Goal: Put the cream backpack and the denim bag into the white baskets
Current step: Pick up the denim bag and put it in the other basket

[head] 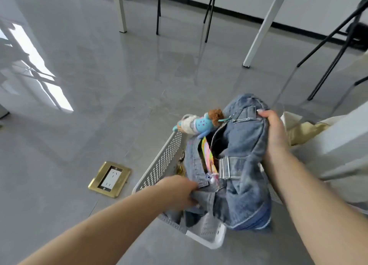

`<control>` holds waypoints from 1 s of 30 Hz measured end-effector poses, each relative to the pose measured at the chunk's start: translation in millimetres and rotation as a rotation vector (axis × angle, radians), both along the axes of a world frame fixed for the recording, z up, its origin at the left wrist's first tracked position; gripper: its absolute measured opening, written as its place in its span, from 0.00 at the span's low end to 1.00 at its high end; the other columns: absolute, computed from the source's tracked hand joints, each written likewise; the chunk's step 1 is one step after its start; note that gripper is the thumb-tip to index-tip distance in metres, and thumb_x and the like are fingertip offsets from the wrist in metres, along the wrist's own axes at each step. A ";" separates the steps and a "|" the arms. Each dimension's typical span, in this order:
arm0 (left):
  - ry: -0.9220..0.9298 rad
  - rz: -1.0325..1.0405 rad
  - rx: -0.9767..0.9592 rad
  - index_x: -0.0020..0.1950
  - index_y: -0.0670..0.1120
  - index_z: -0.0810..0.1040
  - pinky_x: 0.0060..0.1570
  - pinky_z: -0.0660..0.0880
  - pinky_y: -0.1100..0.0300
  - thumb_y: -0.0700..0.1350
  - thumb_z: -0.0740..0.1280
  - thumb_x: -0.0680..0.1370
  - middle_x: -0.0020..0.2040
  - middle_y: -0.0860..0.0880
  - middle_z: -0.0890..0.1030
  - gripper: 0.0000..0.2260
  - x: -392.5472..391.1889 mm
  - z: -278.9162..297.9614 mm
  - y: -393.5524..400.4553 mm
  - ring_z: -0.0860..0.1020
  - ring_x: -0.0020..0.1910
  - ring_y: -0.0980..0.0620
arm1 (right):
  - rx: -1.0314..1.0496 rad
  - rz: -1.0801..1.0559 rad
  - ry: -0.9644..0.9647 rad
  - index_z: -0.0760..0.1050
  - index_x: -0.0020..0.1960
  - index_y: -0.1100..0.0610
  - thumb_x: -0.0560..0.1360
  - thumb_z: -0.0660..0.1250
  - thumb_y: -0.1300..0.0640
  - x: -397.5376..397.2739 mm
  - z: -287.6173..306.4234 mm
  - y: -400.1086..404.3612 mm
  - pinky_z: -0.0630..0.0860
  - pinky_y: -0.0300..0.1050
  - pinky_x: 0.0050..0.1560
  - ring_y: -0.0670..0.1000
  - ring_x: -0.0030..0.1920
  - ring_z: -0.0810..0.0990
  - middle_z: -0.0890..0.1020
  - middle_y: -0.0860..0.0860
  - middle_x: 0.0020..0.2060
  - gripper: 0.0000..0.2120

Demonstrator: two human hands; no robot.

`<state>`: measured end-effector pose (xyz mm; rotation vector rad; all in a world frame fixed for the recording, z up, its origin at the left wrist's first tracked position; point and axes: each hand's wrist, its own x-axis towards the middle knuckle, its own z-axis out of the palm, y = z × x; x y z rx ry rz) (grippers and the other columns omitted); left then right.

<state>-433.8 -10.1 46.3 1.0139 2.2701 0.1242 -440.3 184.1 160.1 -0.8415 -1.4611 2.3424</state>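
Observation:
The denim bag (243,165) hangs partly inside a white perforated basket (161,165) on the grey floor. My left hand (177,191) grips the bag's near edge by the basket's left wall. My right hand (274,131) holds its far top by a strap buckle. A small doll charm (199,123) in a blue top dangles from the bag over the basket's far rim. Something colourful shows in the bag's open mouth. Cream fabric (306,131), perhaps the cream backpack, lies to the right behind my right arm, mostly hidden.
A brass floor socket (109,179) is set into the tiles left of the basket. White table legs (260,30) and black chair legs (326,51) stand further back and to the right. A pale object (346,155) fills the right edge.

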 end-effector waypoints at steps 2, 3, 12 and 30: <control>-0.046 -0.070 -0.132 0.68 0.51 0.70 0.58 0.75 0.45 0.57 0.64 0.75 0.61 0.45 0.77 0.23 9.4 -15.4 -10.3 0.76 0.59 0.42 | 0.110 0.046 -0.174 0.77 0.38 0.57 0.72 0.61 0.54 2.0 -23.0 -1.0 0.78 0.43 0.44 0.51 0.32 0.82 0.83 0.53 0.30 0.09; -0.047 -0.056 -0.137 0.69 0.52 0.69 0.59 0.75 0.45 0.57 0.65 0.75 0.63 0.46 0.76 0.24 12.4 -21.5 -17.3 0.75 0.61 0.43 | 0.182 0.077 -0.257 0.77 0.38 0.57 0.68 0.64 0.52 5.0 -35.7 -2.3 0.78 0.47 0.47 0.54 0.36 0.82 0.83 0.56 0.34 0.08; -0.476 0.839 0.818 0.65 0.50 0.72 0.58 0.76 0.54 0.57 0.61 0.78 0.55 0.53 0.80 0.19 8.8 20.4 -3.0 0.79 0.53 0.53 | 0.074 0.264 -0.164 0.69 0.70 0.52 0.76 0.64 0.58 0.8 -71.7 -36.4 0.71 0.56 0.67 0.56 0.62 0.77 0.77 0.54 0.63 0.22; -0.402 1.318 0.976 0.42 0.49 0.80 0.52 0.80 0.44 0.47 0.63 0.79 0.44 0.43 0.85 0.09 -21.5 17.2 -22.5 0.83 0.47 0.42 | 0.817 0.836 -0.516 0.77 0.61 0.54 0.72 0.69 0.53 51.5 -121.4 -58.5 0.72 0.41 0.54 0.50 0.56 0.79 0.82 0.51 0.56 0.18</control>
